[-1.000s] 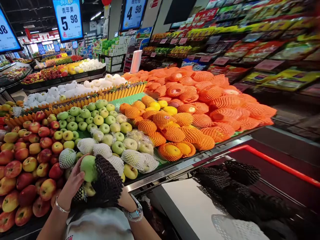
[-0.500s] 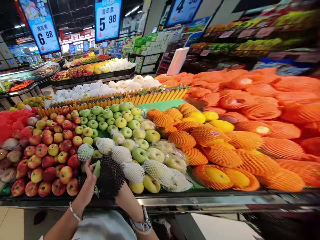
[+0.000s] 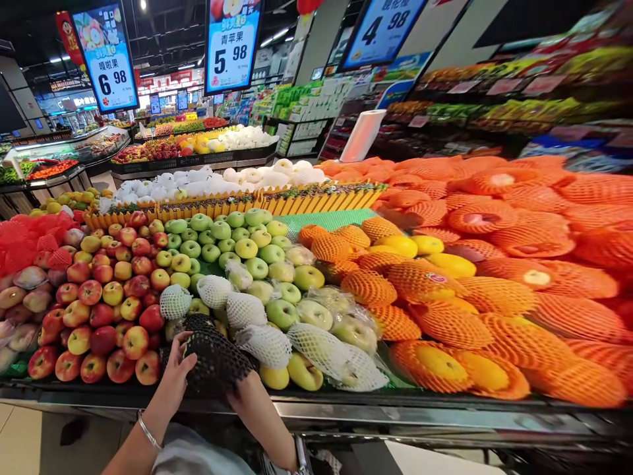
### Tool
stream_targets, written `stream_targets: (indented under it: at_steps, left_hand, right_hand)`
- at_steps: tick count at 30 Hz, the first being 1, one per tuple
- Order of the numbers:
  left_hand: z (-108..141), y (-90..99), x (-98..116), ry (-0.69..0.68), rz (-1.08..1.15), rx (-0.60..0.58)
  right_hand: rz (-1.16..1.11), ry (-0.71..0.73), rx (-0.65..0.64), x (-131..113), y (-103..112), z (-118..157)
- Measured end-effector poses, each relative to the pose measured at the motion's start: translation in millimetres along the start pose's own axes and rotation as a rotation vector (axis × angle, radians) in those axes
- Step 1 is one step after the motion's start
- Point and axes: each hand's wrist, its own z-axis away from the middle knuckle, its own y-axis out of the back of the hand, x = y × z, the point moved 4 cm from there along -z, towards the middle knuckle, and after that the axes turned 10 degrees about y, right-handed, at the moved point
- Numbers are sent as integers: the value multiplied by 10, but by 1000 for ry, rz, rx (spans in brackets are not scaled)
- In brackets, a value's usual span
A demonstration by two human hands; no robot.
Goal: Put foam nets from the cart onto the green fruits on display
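Black net (image 3: 212,356): at the near edge of the table (image 3: 395,414), between the red apples (image 3: 103,342) and the white nets (image 3: 264,345). Mesh spread over the right hand (image 3: 239,390), down toward the wrist. Contents beneath the mesh: cannot tell; no fruit clearly visible through it.

Left hand (image 3: 179,361): at the left end of the black net, thumb and fingers bent, visible gap between. Firmness of contact: cannot tell. Grip of the right hand: hidden by the mesh; clenched or relaxed, cannot tell.

Progress, by judgement: covering of the right hand by the black net done; handling of the net under way. Left to do: separation of net and hand. Presence of a fruit inside: unconfirmed.

Beyond the hands: green apples (image 3: 221,229) in a loose pile, with the yellow fence (image 3: 316,198) along the rear. To the right, in order: bagged apples (image 3: 316,315), mesh-wrapped yellow fruit (image 3: 440,363), red-orange nets (image 3: 534,227). Overhead, farther back: price screens (image 3: 232,46).
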Motion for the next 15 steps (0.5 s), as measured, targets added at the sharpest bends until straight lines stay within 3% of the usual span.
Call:
stream_targets:
  at_steps: [3,7,9,15]
  left_hand:
    - [-41,75,-38,43,140,85]
    - [-16,68,-15,23,142,65]
    - [4,71,-20,34,125,70]
    - [-75,205,-97,116,188,213]
  right_hand:
    - [-60,-47,132,18,7,113]
    - [-83,-124,336,25,-10,195]
    - [-87,-193,379,81,-50,218]
    - [-275,-271,160,252,-354,327]
